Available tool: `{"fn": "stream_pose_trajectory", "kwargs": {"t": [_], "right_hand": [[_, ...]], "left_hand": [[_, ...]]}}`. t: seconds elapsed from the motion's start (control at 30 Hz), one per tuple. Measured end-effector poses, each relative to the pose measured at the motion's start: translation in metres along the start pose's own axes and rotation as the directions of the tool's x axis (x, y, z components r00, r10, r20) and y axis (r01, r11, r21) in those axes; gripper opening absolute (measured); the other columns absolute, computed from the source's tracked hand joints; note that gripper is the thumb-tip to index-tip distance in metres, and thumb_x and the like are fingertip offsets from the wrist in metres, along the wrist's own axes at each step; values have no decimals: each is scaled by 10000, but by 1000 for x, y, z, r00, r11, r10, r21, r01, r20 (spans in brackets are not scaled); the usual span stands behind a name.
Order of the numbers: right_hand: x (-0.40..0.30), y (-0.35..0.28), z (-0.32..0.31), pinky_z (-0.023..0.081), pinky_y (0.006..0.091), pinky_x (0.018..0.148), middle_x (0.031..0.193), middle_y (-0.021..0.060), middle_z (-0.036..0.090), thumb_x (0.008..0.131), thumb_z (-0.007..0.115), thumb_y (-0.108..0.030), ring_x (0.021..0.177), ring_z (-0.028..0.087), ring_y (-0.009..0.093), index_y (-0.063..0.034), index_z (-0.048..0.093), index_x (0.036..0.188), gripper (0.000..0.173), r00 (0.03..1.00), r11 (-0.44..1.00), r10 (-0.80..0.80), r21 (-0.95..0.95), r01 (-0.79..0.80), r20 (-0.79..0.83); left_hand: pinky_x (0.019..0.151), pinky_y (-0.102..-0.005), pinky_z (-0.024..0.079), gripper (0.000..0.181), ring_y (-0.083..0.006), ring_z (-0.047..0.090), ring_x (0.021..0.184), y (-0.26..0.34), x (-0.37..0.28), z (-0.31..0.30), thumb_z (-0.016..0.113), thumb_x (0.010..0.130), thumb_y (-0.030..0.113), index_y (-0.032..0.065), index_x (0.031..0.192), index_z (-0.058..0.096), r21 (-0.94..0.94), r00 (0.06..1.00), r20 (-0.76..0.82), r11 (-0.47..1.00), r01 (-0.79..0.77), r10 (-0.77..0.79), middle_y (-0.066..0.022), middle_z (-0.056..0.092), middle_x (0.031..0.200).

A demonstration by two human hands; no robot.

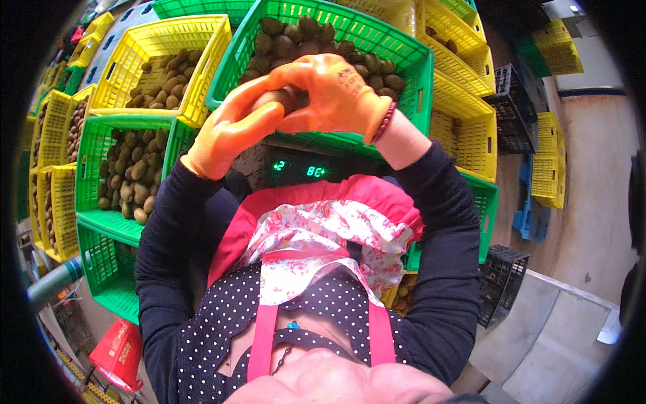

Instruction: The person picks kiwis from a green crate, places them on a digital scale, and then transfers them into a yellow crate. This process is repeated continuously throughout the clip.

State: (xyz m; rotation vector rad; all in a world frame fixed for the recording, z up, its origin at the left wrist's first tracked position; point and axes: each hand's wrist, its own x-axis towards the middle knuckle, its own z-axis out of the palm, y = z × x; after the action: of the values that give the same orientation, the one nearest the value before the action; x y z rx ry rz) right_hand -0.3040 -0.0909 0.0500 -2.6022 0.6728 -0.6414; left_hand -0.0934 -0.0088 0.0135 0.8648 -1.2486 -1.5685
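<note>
My left hand (234, 126) and my right hand (328, 93), both in orange coated gloves, meet over the near edge of a green plastic crate (426, 76). Between them they hold brown kiwifruit (277, 100); the fingers partly hide it, and I cannot tell exactly how many fruits are there. More kiwifruit (303, 38) lie in the green crate just beyond my hands. Below the hands, in front of my apron, a dark scale display (300, 169) shows lit green digits.
At the left stand a yellow crate (123, 68) and a green crate (83, 166), both with kiwifruit. More yellow crates (484, 126) line the right, with black crates (504, 283) beyond. A red bag (118, 353) stands lower left, near a grey-green pipe (55, 283).
</note>
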Motion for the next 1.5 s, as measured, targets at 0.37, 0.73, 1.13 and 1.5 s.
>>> {"fn": "stream_pose_trajectory", "kwargs": {"t": [0.37, 0.73, 1.13, 1.5], "right_hand": [[-81, 151, -5, 553, 490, 928, 1186, 131, 720, 859, 690, -494, 1096, 681, 366, -138, 684, 1154, 462, 570, 511, 814, -608, -608, 114], [-99, 200, 82, 563, 363, 817, 1207, -1, 754, 827, 781, -439, 1138, 712, 211, -217, 789, 1149, 391, 308, 296, 927, -920, -257, 212], [-65, 69, -8, 567, 457, 867, 1034, 192, 724, 746, 822, -489, 966, 703, 372, -33, 723, 1028, 545, 948, 878, 306, -357, -318, -91], [-25, -16, 0, 563, 463, 796, 957, 163, 693, 697, 818, -464, 903, 685, 380, -24, 692, 992, 545, 993, 920, 93, -376, -112, -70]], "left_hand": [[875, -258, 533, 466, -148, 676, 1005, -34, -85, -214, 619, 1037, 310, 70, 1432, 567, 170, 706, -703, 984, 45, 89, -51, 672, 1275], [932, -407, 514, 631, -257, 631, 1081, -164, -297, -389, 770, 877, 386, -54, 1306, 630, 161, 105, -987, 780, 604, 122, -159, 674, 1229], [1061, -361, 447, 543, -220, 582, 1303, 29, -38, -64, 568, 1035, 351, 41, 1478, 524, 138, 905, -423, 983, 121, -52, -96, 596, 1456], [1079, -366, 458, 495, -216, 564, 1315, -11, -15, -17, 567, 1062, 356, 86, 1475, 525, -90, 964, -232, 990, 109, -127, -88, 581, 1456]]}}
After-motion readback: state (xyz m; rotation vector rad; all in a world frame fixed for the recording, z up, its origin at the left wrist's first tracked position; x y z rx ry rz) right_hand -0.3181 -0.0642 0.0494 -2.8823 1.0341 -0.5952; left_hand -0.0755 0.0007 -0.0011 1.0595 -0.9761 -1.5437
